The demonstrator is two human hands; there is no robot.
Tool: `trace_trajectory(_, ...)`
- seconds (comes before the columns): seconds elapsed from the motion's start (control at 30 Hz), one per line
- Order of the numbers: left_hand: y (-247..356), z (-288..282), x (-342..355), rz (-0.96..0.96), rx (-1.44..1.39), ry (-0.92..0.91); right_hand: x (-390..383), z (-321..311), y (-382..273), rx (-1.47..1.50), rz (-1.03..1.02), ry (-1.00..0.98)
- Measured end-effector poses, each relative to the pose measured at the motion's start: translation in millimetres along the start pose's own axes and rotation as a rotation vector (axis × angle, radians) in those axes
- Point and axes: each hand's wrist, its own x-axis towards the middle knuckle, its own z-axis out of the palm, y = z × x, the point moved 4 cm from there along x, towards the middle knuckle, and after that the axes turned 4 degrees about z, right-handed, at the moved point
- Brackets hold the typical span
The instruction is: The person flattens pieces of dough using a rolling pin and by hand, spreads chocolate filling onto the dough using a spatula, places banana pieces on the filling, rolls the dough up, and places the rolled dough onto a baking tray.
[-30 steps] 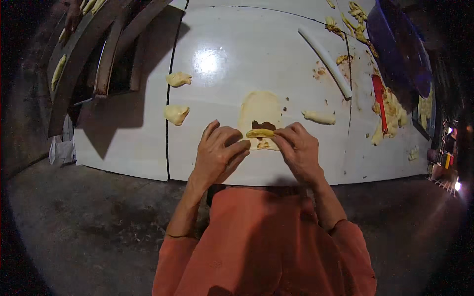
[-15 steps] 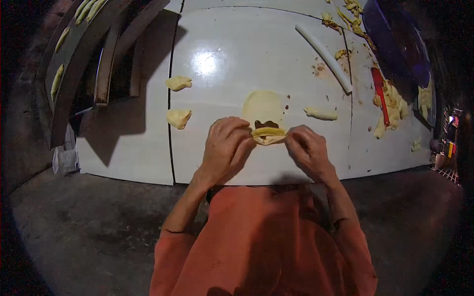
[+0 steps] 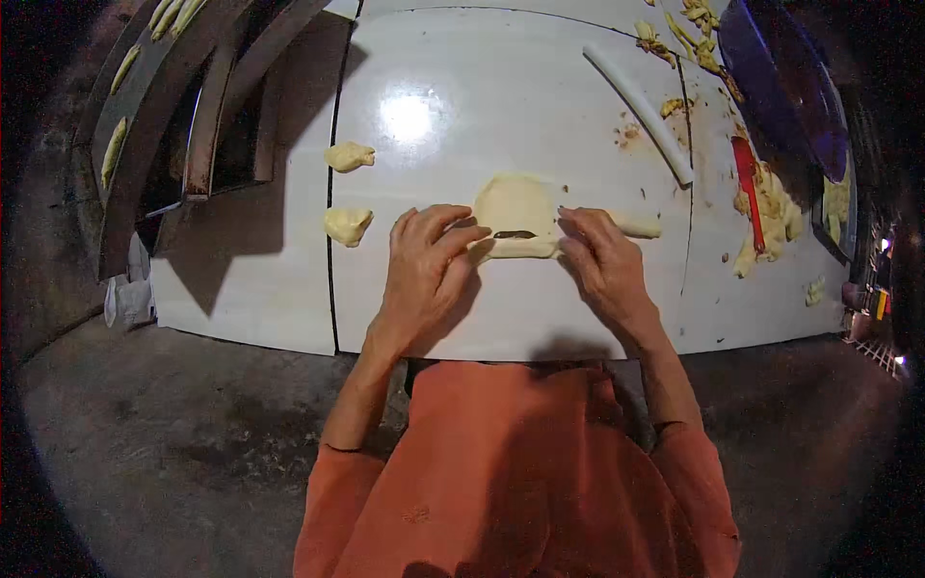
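A flattened oval of pale dough [image 3: 515, 197] lies on the white table in front of me, its near end folded over into a straight band. A strip of dark brown filling [image 3: 515, 234] shows just beyond the fold. My left hand [image 3: 424, 260] has its thumb and fingertips closed on the left end of the folded band. At the opposite end, my right hand [image 3: 605, 262] grips the dough's edge between thumb and fingers. Partly behind my right fingers rests a rolled piece of dough [image 3: 638, 226].
Two dough lumps [image 3: 349, 156] sit to the left. A white rod [image 3: 638, 116] lies at far right, with a red knife-like tool [image 3: 747, 188] on a yellowish mass [image 3: 774, 217] and a dark blue basin [image 3: 780, 77]. Dark trays [image 3: 145, 144] holding dough rolls stand at left.
The near flap of dough has been turned over, away from me, covering the yellow filling and most of the brown. Both hands have moved slightly forward with it.
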Motion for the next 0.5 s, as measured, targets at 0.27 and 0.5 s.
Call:
trace_trajectory(0.27,17.2,16.3,13.7,0.202,0.254,-0.151,1.1,19.6,-3.0,-0.343,-0.486,-0.039)
trace_trajectory(0.5,8.2,16.3,25.9,0.158,0.182,-0.044,21.5,21.1,6.1,-0.199,-0.255,-0.104)
